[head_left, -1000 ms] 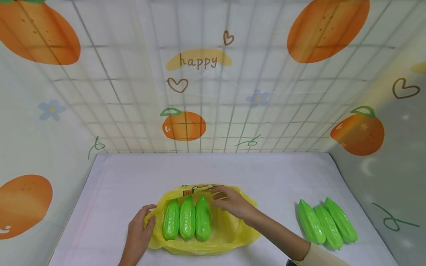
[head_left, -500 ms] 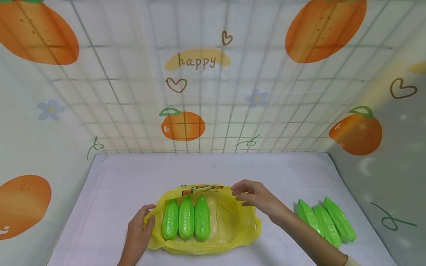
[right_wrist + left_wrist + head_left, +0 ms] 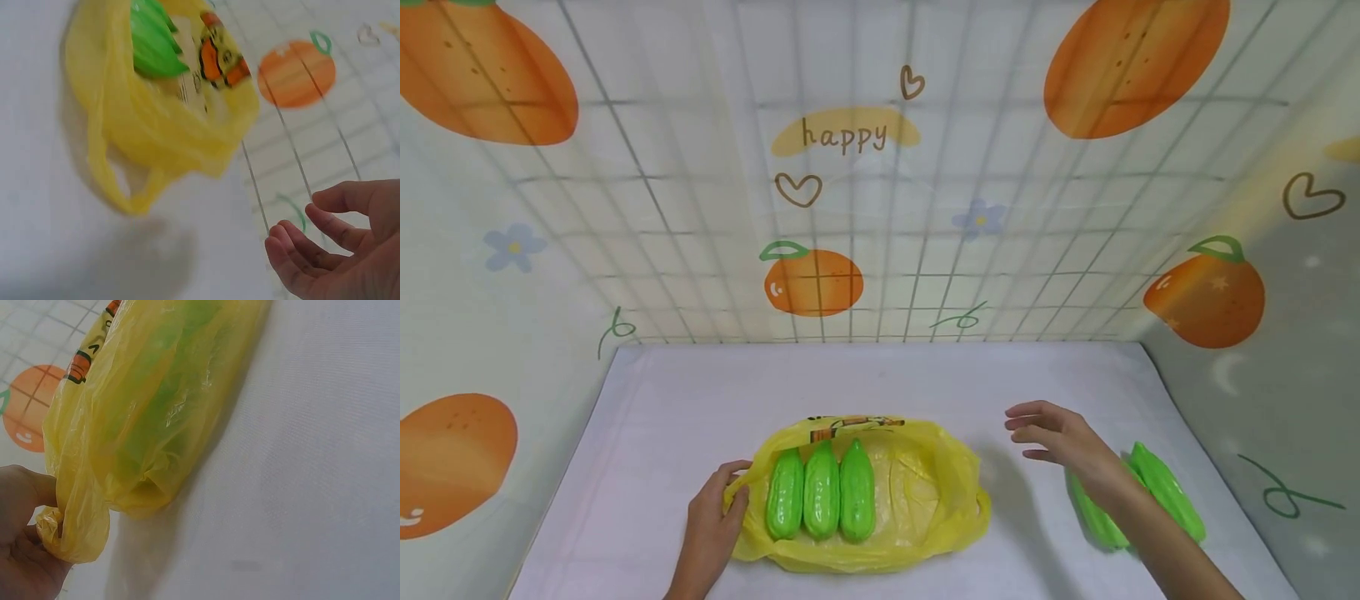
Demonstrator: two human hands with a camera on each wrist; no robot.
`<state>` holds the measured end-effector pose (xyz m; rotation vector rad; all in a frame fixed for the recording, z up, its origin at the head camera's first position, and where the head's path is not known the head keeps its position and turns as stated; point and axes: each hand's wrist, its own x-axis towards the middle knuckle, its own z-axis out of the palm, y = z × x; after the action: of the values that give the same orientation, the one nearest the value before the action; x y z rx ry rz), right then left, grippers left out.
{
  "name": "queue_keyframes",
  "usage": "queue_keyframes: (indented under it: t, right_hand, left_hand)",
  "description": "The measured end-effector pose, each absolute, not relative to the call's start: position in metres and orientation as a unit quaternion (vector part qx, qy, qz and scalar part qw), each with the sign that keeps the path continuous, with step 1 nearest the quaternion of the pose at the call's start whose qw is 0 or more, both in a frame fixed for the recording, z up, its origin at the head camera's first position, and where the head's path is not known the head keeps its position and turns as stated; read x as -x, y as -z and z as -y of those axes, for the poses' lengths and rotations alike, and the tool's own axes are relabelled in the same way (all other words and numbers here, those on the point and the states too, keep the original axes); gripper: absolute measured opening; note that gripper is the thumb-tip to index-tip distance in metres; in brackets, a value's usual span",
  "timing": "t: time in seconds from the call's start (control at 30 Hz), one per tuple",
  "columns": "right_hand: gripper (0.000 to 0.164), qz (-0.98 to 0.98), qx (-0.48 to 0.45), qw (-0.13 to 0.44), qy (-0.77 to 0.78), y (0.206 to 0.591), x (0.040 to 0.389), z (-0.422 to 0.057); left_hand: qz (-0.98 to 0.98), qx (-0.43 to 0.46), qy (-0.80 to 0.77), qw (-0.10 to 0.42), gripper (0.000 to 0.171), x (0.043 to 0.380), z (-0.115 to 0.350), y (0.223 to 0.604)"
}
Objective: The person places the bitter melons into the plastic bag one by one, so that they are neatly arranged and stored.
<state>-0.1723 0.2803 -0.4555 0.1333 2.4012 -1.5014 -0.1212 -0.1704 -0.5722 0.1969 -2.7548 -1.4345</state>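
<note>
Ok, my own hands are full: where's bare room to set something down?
Bare table runs between the yellow bag and the patterned backdrop; another patch lies left of the left grip. Inside the bag, there's room right of the three green pieces. Crowded: the bag's left rim, and the right side, where a forearm crosses in front of the loose green pieces.

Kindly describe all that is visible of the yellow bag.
The yellow bag looks like thin, crinkled, translucent plastic, with an orange and black print on its far side. It rests on a white surface, mouth open. Three green vegetable-shaped pieces lie side by side in its left half. A looped handle shows at the right end. The left hand grips the left end; the right hand is clear of it.
</note>
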Motion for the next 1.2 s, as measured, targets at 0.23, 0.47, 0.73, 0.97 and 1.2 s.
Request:
queue_keyframes:
  t: [0.23,0.47,0.73,0.97,1.2]
  right_hand:
    - [0.043,-0.864,-0.062,0.123,0.484,0.470,0.165,-0.320]
    - [0.042,-0.887,-0.070,0.102,0.445,0.482,0.157,-0.349]
    - [0.047,-0.919,-0.093,0.106,0.369,0.489,0.161,-0.373]
    - [0.050,-0.928,-0.097,0.134,0.335,0.493,0.164,-0.386]
    - [0.048,-0.951,-0.050,0.120,0.279,0.503,0.163,-0.390]
  left_hand:
    - [0.884,-0.061,0.464,0.018,0.027,0.122,0.169,0.573]
    - [0.884,-0.065,0.463,0.011,0.028,0.124,0.168,0.573]
    - [0.883,-0.075,0.464,0.002,0.028,0.123,0.169,0.575]
    - [0.882,-0.070,0.466,0.009,0.028,0.122,0.170,0.574]
    - [0.880,-0.072,0.469,0.005,0.028,0.121,0.170,0.572]
